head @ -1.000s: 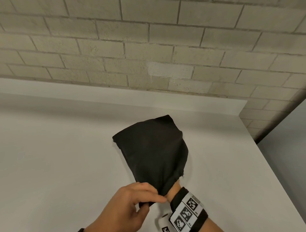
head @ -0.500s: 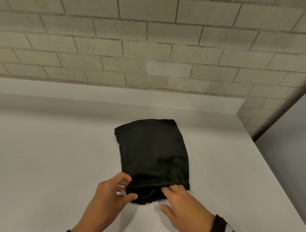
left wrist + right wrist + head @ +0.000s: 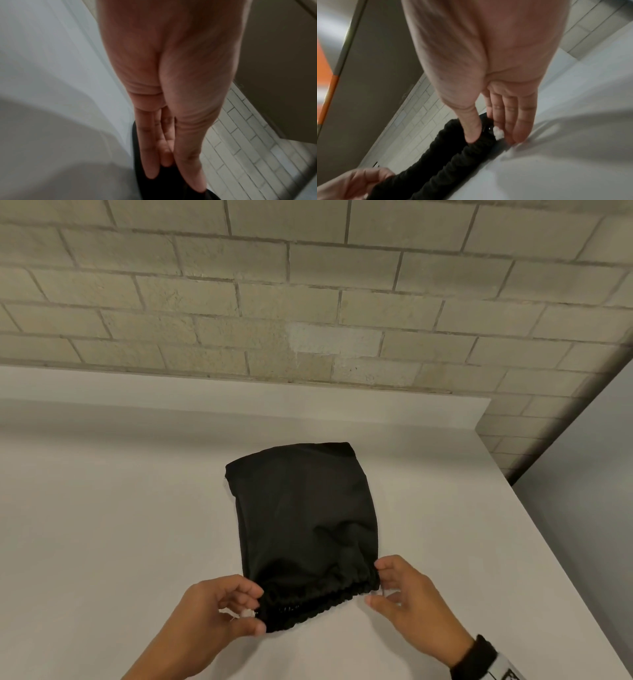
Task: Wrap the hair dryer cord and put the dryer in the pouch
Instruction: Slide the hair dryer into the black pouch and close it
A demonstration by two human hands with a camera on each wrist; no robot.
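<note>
A black drawstring pouch lies flat on the white counter, its gathered mouth toward me. The hair dryer is not visible as such; only a dark dotted part shows inside the mouth. My left hand pinches the left corner of the mouth, with a white cord end inside the pinch. My right hand pinches the right corner. In the right wrist view the thumb of my right hand presses the ruffled hem of the pouch beside a white cord tip. In the left wrist view my left hand closes on the pouch.
A brick wall and a low white upstand close off the back of the counter. The counter's right edge runs diagonally, with a grey partition beyond it. Bare counter lies to the left of the pouch.
The pouch, held up a second ago with my right hand inside it, now lies flat. Both hands have moved apart to the two corners of its mouth.
</note>
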